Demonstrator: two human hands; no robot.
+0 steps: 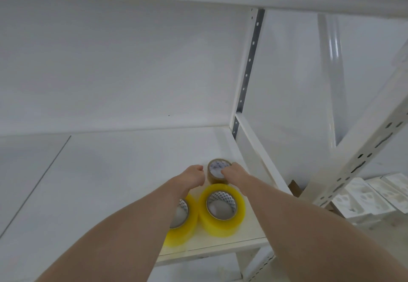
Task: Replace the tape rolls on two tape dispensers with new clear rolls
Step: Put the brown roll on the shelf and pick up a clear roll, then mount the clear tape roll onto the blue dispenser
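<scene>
Both hands reach deep onto the white shelf (pixel 110 171), w/ the small brown roll (pixel 217 172) as landmark, standing near the shelf's right edge rail. Right hand (pixel 234 171) is on the brown roll's top/right side, fingers curled over its rim. Left hand (pixel 193 174) sits just left of it, fingers curled in; can't tell if it holds anything or touches the roll. Two big yellowish-clear rolls lie flat nearer the person than the brown roll: one (pixel 221 210) directly in front, other (pixel 181 220) front-left, partly under the left forearm.

Step looks like picking stock off the shelf. Judgement: take the clear rolls, not brown; grip each thru the core or across the outer rim, one per hand, lift straight up so neighbours don't get knocked.
</scene>
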